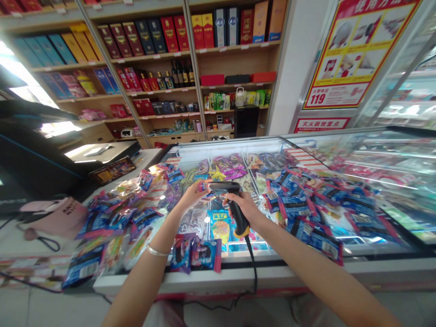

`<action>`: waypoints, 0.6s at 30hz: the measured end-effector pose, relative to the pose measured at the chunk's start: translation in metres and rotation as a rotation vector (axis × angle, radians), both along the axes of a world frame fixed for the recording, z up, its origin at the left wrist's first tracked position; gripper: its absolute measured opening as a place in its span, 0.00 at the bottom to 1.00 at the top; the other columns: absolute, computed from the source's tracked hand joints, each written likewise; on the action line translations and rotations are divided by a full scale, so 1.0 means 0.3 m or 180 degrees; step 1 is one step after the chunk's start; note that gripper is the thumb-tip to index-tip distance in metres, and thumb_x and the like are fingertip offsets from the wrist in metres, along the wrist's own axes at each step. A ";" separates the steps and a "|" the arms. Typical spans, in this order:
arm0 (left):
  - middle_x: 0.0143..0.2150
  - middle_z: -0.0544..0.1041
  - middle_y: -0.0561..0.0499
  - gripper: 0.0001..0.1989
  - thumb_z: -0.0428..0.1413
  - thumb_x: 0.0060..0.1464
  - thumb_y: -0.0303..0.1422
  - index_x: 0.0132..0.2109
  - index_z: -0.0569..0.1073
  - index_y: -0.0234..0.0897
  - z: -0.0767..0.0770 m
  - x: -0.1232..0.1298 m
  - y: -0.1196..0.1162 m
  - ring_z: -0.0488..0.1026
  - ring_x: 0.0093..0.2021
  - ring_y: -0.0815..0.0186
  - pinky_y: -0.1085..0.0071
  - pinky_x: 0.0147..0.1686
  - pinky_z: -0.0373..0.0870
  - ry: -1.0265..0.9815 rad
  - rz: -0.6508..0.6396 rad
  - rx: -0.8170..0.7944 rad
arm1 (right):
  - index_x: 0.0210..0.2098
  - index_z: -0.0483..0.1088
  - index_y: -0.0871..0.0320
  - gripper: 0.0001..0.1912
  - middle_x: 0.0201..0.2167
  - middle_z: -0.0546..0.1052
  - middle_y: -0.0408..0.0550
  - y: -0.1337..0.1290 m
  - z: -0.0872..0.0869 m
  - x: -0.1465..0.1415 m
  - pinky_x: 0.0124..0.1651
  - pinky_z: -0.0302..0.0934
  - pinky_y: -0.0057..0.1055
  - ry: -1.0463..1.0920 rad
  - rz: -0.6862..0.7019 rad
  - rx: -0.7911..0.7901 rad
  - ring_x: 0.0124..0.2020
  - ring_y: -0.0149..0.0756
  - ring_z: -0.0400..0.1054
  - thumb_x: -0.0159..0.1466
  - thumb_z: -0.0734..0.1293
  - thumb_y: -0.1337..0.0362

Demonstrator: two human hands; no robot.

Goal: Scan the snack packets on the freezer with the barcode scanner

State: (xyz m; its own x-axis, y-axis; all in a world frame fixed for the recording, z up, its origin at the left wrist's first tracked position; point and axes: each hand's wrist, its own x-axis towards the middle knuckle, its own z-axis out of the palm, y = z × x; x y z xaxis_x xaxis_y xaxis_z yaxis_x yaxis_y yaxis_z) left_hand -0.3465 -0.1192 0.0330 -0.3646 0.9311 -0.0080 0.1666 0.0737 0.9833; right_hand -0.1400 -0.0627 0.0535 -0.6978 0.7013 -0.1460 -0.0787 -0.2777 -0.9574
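My right hand [244, 209] grips a black and yellow handheld barcode scanner [235, 204], its head pointing left and its black cable [252, 263] hanging down past the freezer's front edge. My left hand [191, 197] pinches a small blue and red snack packet [205, 185] just in front of the scanner's head. The packet is partly hidden by my fingers. Many similar blue, purple and clear snack packets [299, 209] lie spread under and around both hands.
The hands are over a glass-topped chest freezer [371, 168] with a white front rim. A black counter unit [37, 159] and a pink bag [51, 219] stand at the left. Behind are wooden shelves [235, 61] of boxed liquor and bottles, and a red and yellow poster [361, 54].
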 end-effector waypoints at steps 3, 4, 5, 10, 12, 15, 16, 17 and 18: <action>0.52 0.74 0.44 0.32 0.66 0.41 0.40 0.55 0.72 0.39 0.013 0.007 -0.003 0.77 0.39 0.60 0.61 0.36 0.79 -0.0106 0.0033 -0.0066 | 0.26 0.72 0.61 0.12 0.18 0.73 0.45 -0.004 0.001 0.001 0.16 0.58 0.25 -0.0003 -0.0012 0.0040 0.14 0.29 0.63 0.53 0.68 0.57; 0.54 0.73 0.44 0.32 0.66 0.40 0.40 0.54 0.72 0.39 0.018 0.010 -0.004 0.77 0.40 0.58 0.61 0.35 0.79 -0.0124 0.0047 -0.0079 | 0.27 0.72 0.61 0.12 0.19 0.74 0.45 -0.005 0.001 0.001 0.16 0.58 0.25 -0.0008 -0.0007 0.0063 0.14 0.28 0.63 0.53 0.68 0.57; 0.55 0.72 0.43 0.31 0.66 0.40 0.40 0.53 0.73 0.39 0.023 0.013 -0.005 0.76 0.42 0.57 0.61 0.35 0.79 -0.0139 0.0060 -0.0088 | 0.27 0.72 0.61 0.12 0.20 0.74 0.46 -0.005 0.001 0.001 0.16 0.58 0.25 -0.0027 0.0009 0.0093 0.14 0.28 0.63 0.53 0.68 0.57; 0.55 0.72 0.43 0.31 0.68 0.35 0.43 0.49 0.76 0.37 0.030 0.015 -0.003 0.74 0.47 0.51 0.58 0.35 0.79 -0.0088 0.0143 -0.0072 | 0.28 0.72 0.62 0.14 0.17 0.73 0.45 0.004 -0.002 0.004 0.16 0.58 0.26 -0.0266 0.0077 0.0551 0.13 0.30 0.64 0.53 0.68 0.55; 0.53 0.74 0.43 0.30 0.68 0.35 0.43 0.48 0.77 0.37 0.029 0.011 -0.002 0.73 0.49 0.50 0.59 0.34 0.79 -0.0074 0.0229 -0.0035 | 0.28 0.71 0.61 0.14 0.16 0.72 0.44 0.009 -0.003 0.005 0.16 0.57 0.25 -0.0319 0.0026 0.0841 0.13 0.31 0.65 0.53 0.68 0.55; 0.47 0.77 0.44 0.27 0.65 0.41 0.43 0.49 0.75 0.37 0.033 0.000 -0.004 0.75 0.47 0.52 0.60 0.35 0.79 -0.0436 0.0480 -0.0046 | 0.29 0.70 0.61 0.14 0.14 0.70 0.43 0.009 0.002 0.009 0.17 0.58 0.26 -0.0332 -0.0010 0.1160 0.14 0.33 0.66 0.53 0.68 0.55; 0.45 0.78 0.45 0.26 0.63 0.44 0.43 0.51 0.75 0.38 0.037 -0.003 -0.006 0.75 0.46 0.53 0.61 0.35 0.78 -0.0664 0.0561 -0.0036 | 0.29 0.71 0.61 0.14 0.14 0.70 0.43 0.007 0.005 0.011 0.17 0.58 0.26 -0.0328 0.0027 0.1221 0.14 0.33 0.66 0.54 0.68 0.55; 0.45 0.78 0.45 0.25 0.61 0.47 0.43 0.52 0.74 0.38 0.041 -0.006 -0.008 0.76 0.45 0.54 0.61 0.36 0.78 -0.0905 0.0616 -0.0003 | 0.29 0.71 0.61 0.14 0.14 0.70 0.42 0.004 0.010 0.013 0.18 0.59 0.26 -0.0319 0.0068 0.1259 0.15 0.33 0.66 0.54 0.68 0.55; 0.46 0.78 0.45 0.24 0.58 0.50 0.42 0.53 0.73 0.39 0.045 -0.008 -0.009 0.76 0.44 0.56 0.62 0.36 0.78 -0.1125 0.0631 0.0056 | 0.29 0.71 0.61 0.13 0.14 0.70 0.42 0.001 0.015 0.015 0.18 0.59 0.27 -0.0317 0.0110 0.1284 0.15 0.33 0.66 0.54 0.68 0.55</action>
